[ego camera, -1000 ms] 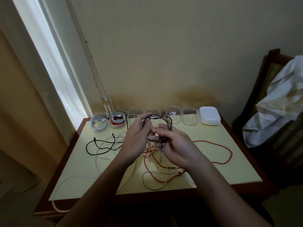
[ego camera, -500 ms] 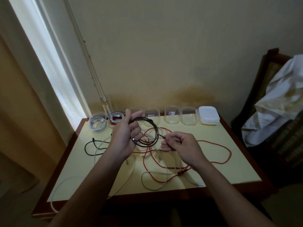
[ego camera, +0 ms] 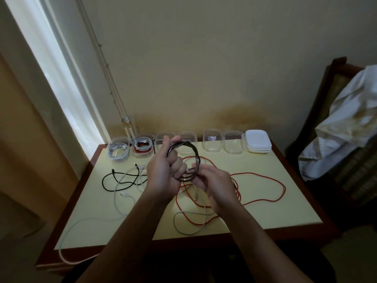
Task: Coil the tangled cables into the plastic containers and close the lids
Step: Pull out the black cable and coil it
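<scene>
At the far left of the table (ego camera: pixel 275 217), two boxes (ego camera: pixel 118 154) already have coiled cables inside and have no lids on. Near them the black cable (ego camera: pixel 103 180) and the white cable (ego camera: pixel 115 197) lie loose. My left hand (ego camera: pixel 161 174) grips the dark coil (ego camera: pixel 196 160) in the air above the middle of the table, with the fingers curled round one side of the loops. My right hand (ego camera: pixel 219 186) pinches the lower side of the coil. I think the free end is there, but I cannot see it clearly. I judge that this cable is almost fully coiled. To finish well, I should tuck the end round the loops so they do not spring open, and make the ring small enough for a box. The red cable (ego camera: pixel 257 174) lies below my hands and to the right, so I must lift the coil clear of it. The empty boxes (ego camera: pixel 212 148) stand at the back, with the lids (ego camera: pixel 258 141) stacked to their right.
</scene>
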A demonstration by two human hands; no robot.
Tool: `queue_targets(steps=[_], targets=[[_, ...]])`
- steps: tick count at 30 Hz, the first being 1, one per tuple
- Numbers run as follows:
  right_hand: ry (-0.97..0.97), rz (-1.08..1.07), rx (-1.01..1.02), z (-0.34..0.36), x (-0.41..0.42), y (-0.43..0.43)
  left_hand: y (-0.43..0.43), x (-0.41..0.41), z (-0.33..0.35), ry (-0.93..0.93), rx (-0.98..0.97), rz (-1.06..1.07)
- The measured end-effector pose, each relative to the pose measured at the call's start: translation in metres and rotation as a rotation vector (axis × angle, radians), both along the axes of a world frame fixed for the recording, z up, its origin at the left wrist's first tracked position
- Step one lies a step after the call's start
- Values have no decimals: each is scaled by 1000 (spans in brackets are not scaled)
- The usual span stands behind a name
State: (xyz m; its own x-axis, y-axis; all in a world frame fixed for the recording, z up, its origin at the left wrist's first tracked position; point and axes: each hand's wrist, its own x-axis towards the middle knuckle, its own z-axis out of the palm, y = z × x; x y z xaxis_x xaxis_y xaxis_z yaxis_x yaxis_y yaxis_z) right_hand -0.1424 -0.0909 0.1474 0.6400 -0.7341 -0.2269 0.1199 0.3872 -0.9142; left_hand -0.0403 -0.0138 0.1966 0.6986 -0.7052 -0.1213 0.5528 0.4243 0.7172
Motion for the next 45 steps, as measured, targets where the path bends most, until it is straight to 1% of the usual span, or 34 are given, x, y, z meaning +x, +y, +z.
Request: queue_targets(steps=[2,3,4,8,9,11,12,13,14,16,17,18,19,21,23,26,28,30,32,34,35,37,39,41,43,45], targets=[[-150,5,275,6,4,-2,-2,-1,-5,-126,53,63],[-198,7,361,10,5,-2,-3,-2,-8,-210,95,96],[-211,13,386,11,6,-3,-3,-3,-11,-302,142,131],[-133,57,249,7,5,-4,-2,-5,-20,-621,321,279],[-112,78,226,7,4,-4,-2,-6,-22,-675,363,319],[-83,114,196,7,3,-5,-2,-3,-26,-713,401,356],[-88,126,203,6,2,-6,-2,0,-28,-692,405,337],[-103,134,228,7,1,-6,-2,4,-30,-631,398,279],[-121,137,256,7,1,-7,-2,8,-30,-520,373,185],[-130,147,287,3,0,-10,-2,15,-26,-173,253,-13],[-104,159,271,0,0,-11,-1,18,-23,-13,214,-73],[-51,165,215,-6,1,-13,0,19,-22,90,204,-108],[10,168,135,-9,1,-14,1,19,-21,151,207,-130],[112,192,-60,-16,2,-13,1,19,-22,214,214,-151],[159,203,-183,-19,3,-14,-1,19,-25,223,231,-154],[170,177,-195,-19,4,-18,-4,26,-32,275,197,-135],[186,195,-274,-16,3,-19,-4,34,-39,335,149,-135],[159,226,-376,-16,4,-21,-4,45,-46,370,117,-130],[128,264,-419,-21,10,-25,-5,57,-55,399,81,-114],[139,264,-449,-27,21,-31,-8,67,-66,401,70,-94],[154,249,-463,-31,27,-35,-10,72,-72,367,87,-89],[202,200,-506,-40,39,-44,-14,81,-84,219,186,-110],[284,159,-582,-50,50,-58,-19,94,-99,-19,404,-96],[373,124,-623,-60,62,-75,-22,113,-119,-286,635,-6],[414,107,-631,-69,74,-94,-29,136,-141,-550,817,100],[432,93,-670,-76,89,-113,-42,160,-161,-712,965,190]])
